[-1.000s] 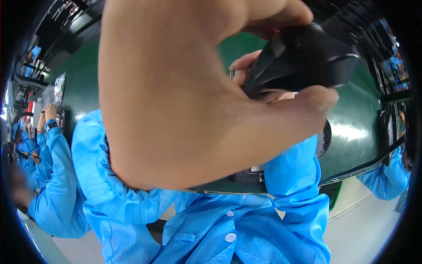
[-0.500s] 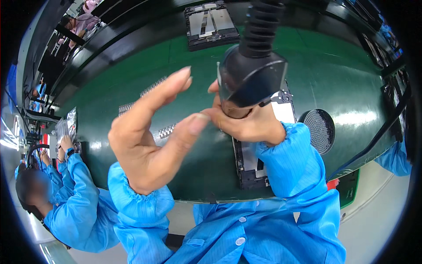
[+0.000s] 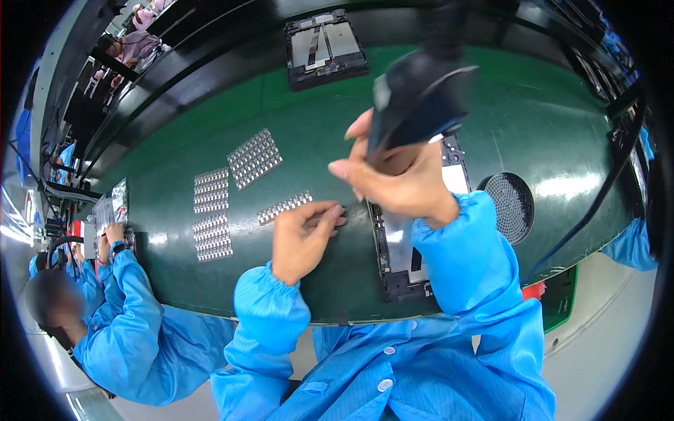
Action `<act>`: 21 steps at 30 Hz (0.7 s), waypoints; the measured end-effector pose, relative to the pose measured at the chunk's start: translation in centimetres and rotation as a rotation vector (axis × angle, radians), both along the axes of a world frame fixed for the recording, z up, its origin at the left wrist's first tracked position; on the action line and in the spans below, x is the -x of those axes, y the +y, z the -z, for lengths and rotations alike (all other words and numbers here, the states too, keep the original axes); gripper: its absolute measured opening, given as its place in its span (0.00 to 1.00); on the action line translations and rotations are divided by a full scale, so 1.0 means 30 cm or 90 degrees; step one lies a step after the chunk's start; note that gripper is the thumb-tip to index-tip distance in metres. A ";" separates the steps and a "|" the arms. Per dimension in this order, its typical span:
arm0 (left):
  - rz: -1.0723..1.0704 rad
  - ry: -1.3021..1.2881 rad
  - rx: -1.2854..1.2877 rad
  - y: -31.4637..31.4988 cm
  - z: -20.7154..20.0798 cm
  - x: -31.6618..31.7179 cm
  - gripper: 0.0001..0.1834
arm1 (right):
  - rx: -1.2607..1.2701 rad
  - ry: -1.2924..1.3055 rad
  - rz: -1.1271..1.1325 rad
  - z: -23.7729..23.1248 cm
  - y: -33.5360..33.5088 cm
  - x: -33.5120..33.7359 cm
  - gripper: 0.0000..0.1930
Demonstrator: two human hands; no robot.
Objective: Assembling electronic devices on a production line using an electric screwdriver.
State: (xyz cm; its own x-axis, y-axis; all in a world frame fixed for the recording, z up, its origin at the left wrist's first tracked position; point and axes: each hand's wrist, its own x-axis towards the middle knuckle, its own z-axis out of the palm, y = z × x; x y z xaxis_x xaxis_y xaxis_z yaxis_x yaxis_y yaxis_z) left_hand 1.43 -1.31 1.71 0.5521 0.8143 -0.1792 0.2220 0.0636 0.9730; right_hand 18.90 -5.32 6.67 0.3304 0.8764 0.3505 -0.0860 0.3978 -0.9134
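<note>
My right hand (image 3: 411,186) is wrapped round a black corded tool that looks like an electric screwdriver (image 3: 421,98); its bulky top hides part of the fingers, and its lower end is out of sight. Beneath the hand lies an open black tablet-like device (image 3: 407,259) with silvery plates inside. My left hand (image 3: 303,238) is low over the table, thumb and fingers pinched together. Something small and dark shows at the fingertips, too small to name. Just beyond it is a strip of small metallic parts (image 3: 281,208), its near end close to the knuckles.
Several more sheets of small parts (image 3: 254,158) lie on the green table (image 3: 316,130) to the left. A round black dish (image 3: 507,209) of small pieces sits at right. Another opened device (image 3: 326,49) lies at the back. A co-worker in blue (image 3: 126,309) works at left.
My left hand has dropped down and away from beside my right hand, its thumb and fingers closing to a pinch. The tool has shifted up and slightly right, blurred.
</note>
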 end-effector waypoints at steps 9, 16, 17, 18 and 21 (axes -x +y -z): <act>0.114 0.063 0.144 0.060 -0.008 -0.130 0.14 | -0.120 -0.041 0.178 -0.085 -0.121 -0.106 0.18; 0.327 0.073 -0.719 -0.179 -0.048 -0.029 0.22 | -0.069 0.011 0.174 -0.062 -0.278 -0.180 0.24; 0.399 0.105 -0.694 -0.248 -0.031 -0.024 0.26 | -0.058 0.022 0.181 -0.060 -0.280 -0.182 0.24; 0.426 0.101 -0.732 -0.262 -0.019 -0.018 0.26 | -0.062 0.028 0.182 -0.051 -0.285 -0.187 0.24; 0.475 0.142 -0.777 -0.172 -0.010 -0.033 0.26 | -0.077 0.091 0.120 -0.054 -0.313 -0.181 0.26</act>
State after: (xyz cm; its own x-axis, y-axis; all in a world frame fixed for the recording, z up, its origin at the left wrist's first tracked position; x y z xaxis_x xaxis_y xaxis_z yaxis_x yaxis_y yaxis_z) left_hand 2.41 -6.47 2.03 0.9621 0.0595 0.2663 -0.0169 -0.9611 0.2758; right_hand 24.32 -14.71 8.30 0.5374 0.7494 0.3868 -0.1254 0.5246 -0.8421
